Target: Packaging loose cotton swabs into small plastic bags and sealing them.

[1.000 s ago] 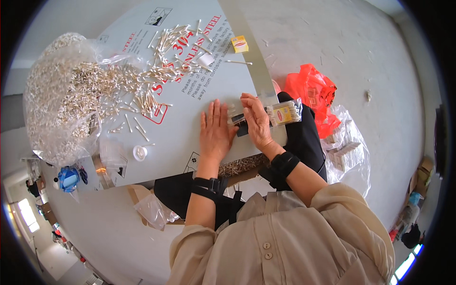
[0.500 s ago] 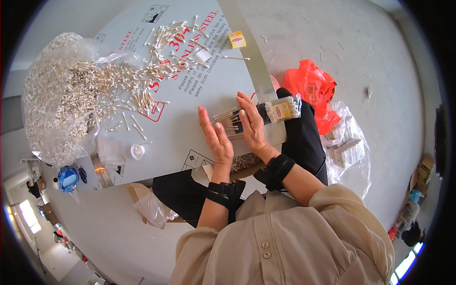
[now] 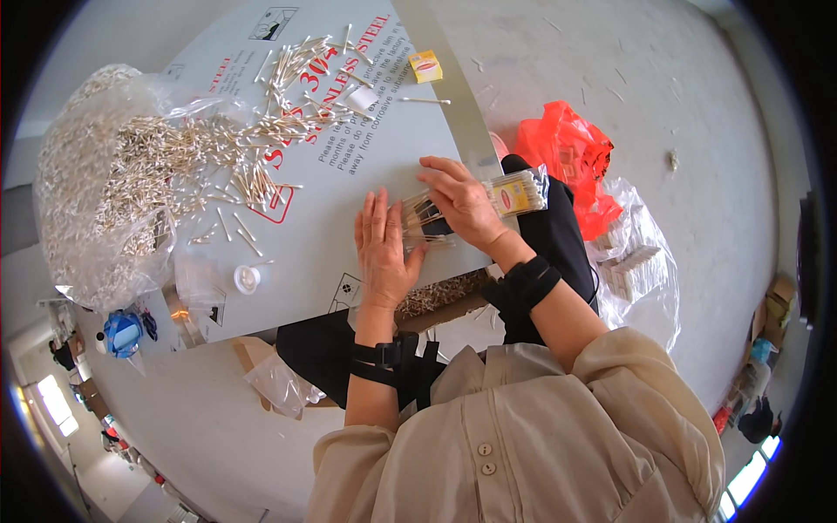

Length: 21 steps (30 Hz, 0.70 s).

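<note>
A clear plastic bag of cotton swabs with a yellow label card lies at the table's front right edge, its end jutting past it. My right hand rests on the bag from above, fingers stretched to the left and loosely apart. Under and beside those fingers more swabs show, partly hidden, with a dark patch among them. My left hand lies flat at the left end of the bag, palm down, fingers stretched out. Both hands look open, gripping nothing.
Loose swabs spill over the metal table from a large plastic bag at the left. A small yellow box stands near the far edge, a round tub nearer. A cardboard box of swabs sits below; a red bag lies right.
My left hand has turned from upright on edge to palm down, moving slightly left. My right hand has tipped over onto the bag. The view has shifted a little.
</note>
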Motion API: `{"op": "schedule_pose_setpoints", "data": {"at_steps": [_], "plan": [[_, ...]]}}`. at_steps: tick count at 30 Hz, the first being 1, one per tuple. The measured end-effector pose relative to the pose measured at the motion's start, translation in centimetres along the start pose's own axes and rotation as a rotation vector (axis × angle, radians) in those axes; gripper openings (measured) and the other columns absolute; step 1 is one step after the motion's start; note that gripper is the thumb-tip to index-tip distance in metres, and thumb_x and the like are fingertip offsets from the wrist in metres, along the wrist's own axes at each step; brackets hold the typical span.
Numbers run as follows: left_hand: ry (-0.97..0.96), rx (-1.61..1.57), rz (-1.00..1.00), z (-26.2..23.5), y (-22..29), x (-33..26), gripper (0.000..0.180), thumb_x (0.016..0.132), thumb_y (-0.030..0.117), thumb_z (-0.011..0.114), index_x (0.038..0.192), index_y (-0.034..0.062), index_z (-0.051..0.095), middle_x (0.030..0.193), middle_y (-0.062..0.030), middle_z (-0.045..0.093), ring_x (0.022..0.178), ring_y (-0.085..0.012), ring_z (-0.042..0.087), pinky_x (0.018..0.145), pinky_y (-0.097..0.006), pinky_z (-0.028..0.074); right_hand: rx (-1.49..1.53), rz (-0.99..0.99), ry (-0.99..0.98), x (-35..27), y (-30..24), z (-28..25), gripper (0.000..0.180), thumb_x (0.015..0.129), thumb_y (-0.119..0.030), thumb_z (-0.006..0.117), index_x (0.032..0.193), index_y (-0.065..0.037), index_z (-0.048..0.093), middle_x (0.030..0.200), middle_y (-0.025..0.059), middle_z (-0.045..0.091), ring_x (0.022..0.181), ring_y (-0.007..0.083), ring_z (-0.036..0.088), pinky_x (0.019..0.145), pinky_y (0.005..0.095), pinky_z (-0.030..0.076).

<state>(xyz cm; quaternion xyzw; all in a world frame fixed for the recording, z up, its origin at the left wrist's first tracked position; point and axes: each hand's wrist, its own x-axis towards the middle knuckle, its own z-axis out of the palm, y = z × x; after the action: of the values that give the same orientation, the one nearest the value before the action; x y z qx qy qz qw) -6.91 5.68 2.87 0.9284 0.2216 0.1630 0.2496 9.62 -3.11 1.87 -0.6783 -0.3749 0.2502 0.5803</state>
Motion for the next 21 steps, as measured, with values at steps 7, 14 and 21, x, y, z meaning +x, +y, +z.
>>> {"op": "schedule_pose_setpoints", "data": {"at_steps": [7, 14, 21], "plan": [[-0.15, 0.23, -0.122, 1.2, 1.1, -1.4, 0.072, 0.083, 0.024, 0.069, 0.144, 0.0018, 0.039, 0.155, -0.0142, 0.028, 0.144, -0.0315, 0.025, 0.116, -0.052, 0.02, -0.476, -0.321, -0.064, -0.5, 0.1, -0.3, 0.015, 0.072, 0.003, 0.066, 0.086, -0.002, 0.066, 0.109, 0.013, 0.06, 0.104, 0.0333, 0.056, 0.091, 0.0386, 0.049], [-0.151, 0.224, -0.121, 1.1, 1.2, -1.3, 0.079, 0.083, 0.031, 0.07, 0.147, 0.0011, 0.035, 0.156, -0.0154, 0.025, 0.145, -0.0326, 0.022, 0.117, -0.054, 0.016, -0.445, -0.198, -0.053, -0.4, 0.4, -0.2, 0.018, 0.075, 0.002, 0.065, 0.093, -0.002, 0.064, 0.108, 0.0118, 0.061, 0.101, 0.034, 0.058, 0.088, 0.0387, 0.05], [-0.106, 0.19, -0.125, 1.2, 1.3, -0.3, 0.084, 0.08, 0.033, 0.073, 0.145, -0.0026, 0.034, 0.155, -0.0192, 0.028, 0.145, -0.0354, 0.022, 0.116, -0.056, 0.015, -0.311, -0.202, -0.041, 0.1, 0.1, -0.4, 0.023, 0.082, 0.002, 0.062, 0.104, -0.002, 0.066, 0.108, 0.0135, 0.065, 0.101, 0.0344, 0.061, 0.085, 0.041, 0.051]]}}
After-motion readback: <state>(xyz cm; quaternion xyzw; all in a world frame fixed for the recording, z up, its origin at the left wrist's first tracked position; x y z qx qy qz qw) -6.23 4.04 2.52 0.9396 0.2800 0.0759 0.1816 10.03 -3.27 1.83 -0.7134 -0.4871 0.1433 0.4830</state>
